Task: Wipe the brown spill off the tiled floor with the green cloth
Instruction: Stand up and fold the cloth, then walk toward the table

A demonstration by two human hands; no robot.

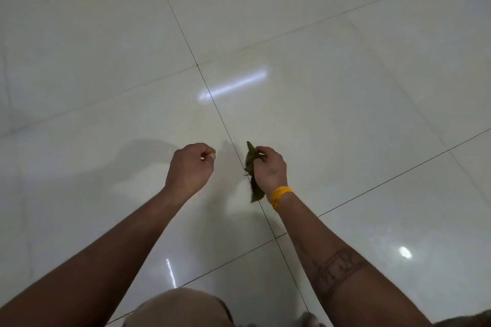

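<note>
Underfoot, glossy pale tiled floor [345, 87] across the whole view, cut by thin dark grout lines [183, 34] crossing just above the hands and again lower down between the forearms. Streaks and a round spot of reflected light [233, 85] on the tiles; soft arm shadows [148, 151] to the left. No brown spill to be made out anywhere on the visible tiles.

Next, two bare forearms reaching forward from the bottom corners. Right forearm marked with a dark band tattoo [337, 271]; left forearm plain. Rounded tan shape [180, 308] at the bottom edge between the arms, too close and blurred to identify.

Then the hands, held above the floor, near one another but apart. Left hand [190, 167] curled into a loose fist, fingers folded in, apparently empty, though the palm side faces away. Right hand [269, 167] closed around the green cloth [251, 162], fingers pinching it at the top.

Smaller still, green cloth bunched and crumpled, one point sticking up past the fingertips, the other end hanging below the heel of the hand beside the wrist, clear of the tiles, over the long diagonal grout line.

Lastly, yellow wristband [280, 196] wrapped on the right wrist, just beside the cloth's lower end.
</note>
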